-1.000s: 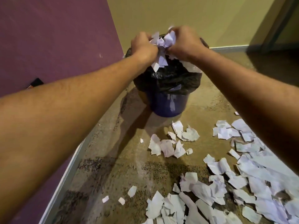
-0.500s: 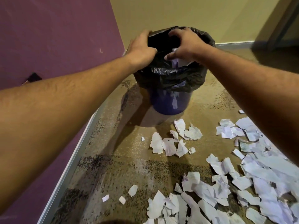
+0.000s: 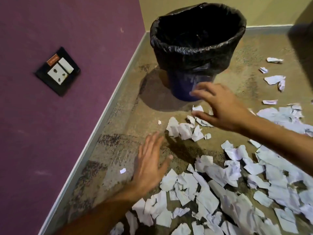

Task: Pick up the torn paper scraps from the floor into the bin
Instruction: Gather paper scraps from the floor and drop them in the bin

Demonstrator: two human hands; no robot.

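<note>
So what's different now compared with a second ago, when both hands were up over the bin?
Both hands let their bunch of scraps go into the bin and came down empty: the left hand and right hand now spread open on either side of a small pile of scraps. The bin and the scraps on the floor stayed put.

Small orange label (image 3: 52,60) with pale lettering at the upper corner of the black wall socket plate (image 3: 57,71), far left, too blurred to read, faint marks on some paper scraps (image 3: 184,130), illegible
</note>
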